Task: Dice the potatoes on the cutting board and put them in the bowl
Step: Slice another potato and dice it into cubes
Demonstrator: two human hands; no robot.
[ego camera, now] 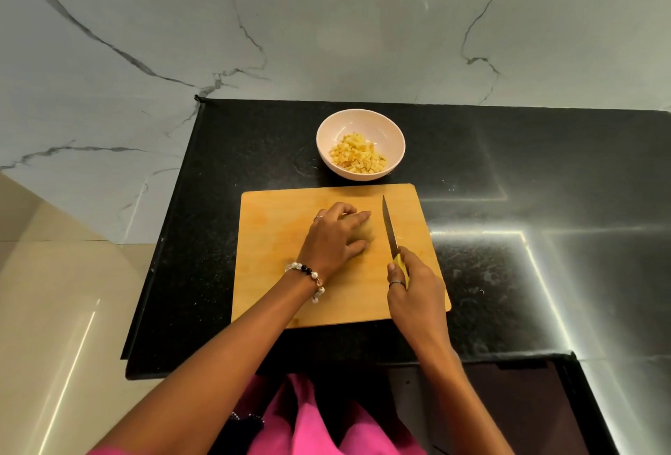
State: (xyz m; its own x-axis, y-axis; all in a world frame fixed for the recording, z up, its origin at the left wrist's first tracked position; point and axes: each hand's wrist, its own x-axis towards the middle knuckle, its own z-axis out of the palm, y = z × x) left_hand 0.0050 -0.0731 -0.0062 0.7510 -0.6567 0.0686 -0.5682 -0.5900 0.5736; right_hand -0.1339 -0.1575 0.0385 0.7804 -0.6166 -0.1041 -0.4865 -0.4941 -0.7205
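Near the worktop's front edge, the right hand [412,285] grips the knife [390,227] while the left hand [336,236] curls its fingers over something hidden on the cutting board [276,236], and beyond, near the back edge, small, light, slippery potato cubes [357,155] fill the bowl [360,120].

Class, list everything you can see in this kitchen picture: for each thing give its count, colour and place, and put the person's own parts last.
bowl: one, pale pink, on the counter beyond the board
diced potato: one heap, yellow, in the bowl
cutting board: one, light wood, on the counter
knife: one, steel blade, yellow handle, over the board
counter: one, black speckled
bracelet: one, beaded, left wrist
left hand: fingers curled, on the board; anything beneath is hidden
right hand: grips the knife handle
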